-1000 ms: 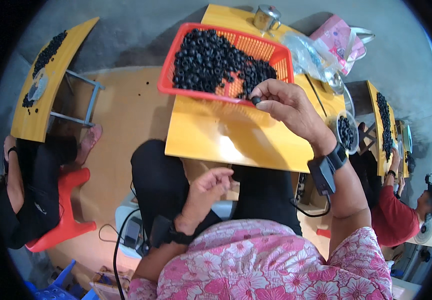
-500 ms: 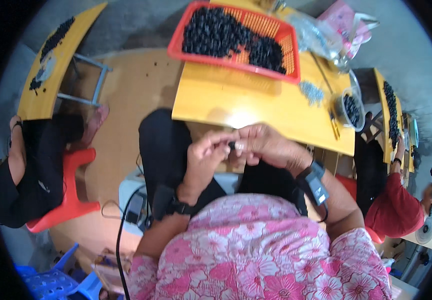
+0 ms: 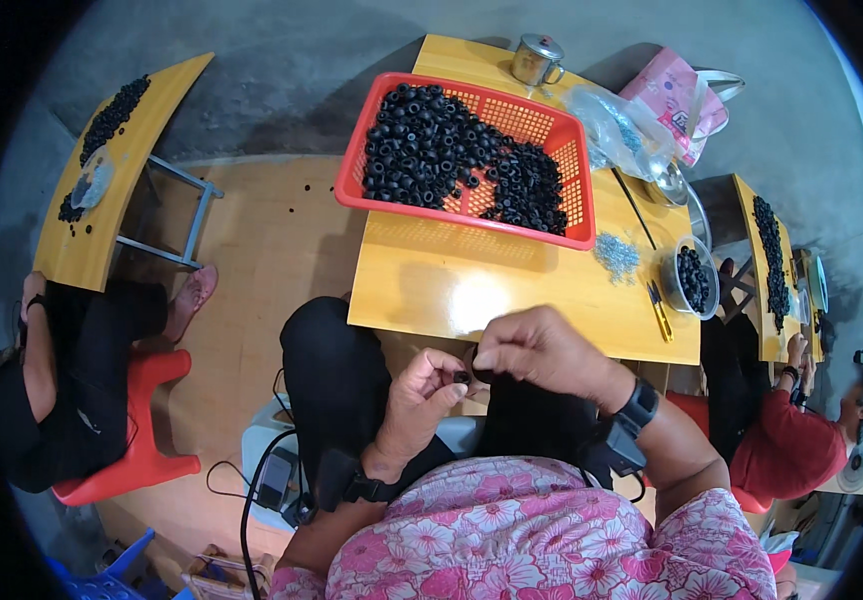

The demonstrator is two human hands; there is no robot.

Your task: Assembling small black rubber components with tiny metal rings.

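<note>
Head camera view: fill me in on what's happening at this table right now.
A person in a pink flowered top sits at a yellow table, both hands raised together near its front edge. The left hand and right hand pinch a small black ring between their fingertips. A red basket heaped with the same black rings sits farther back, with a metal mug, a pile of small silvery parts and a clear tub of rings nearby. Other people sit at similar tables on either side.

Small black part (image 3: 463,377) mostly hidden between fingers (image 3: 447,385).
</note>
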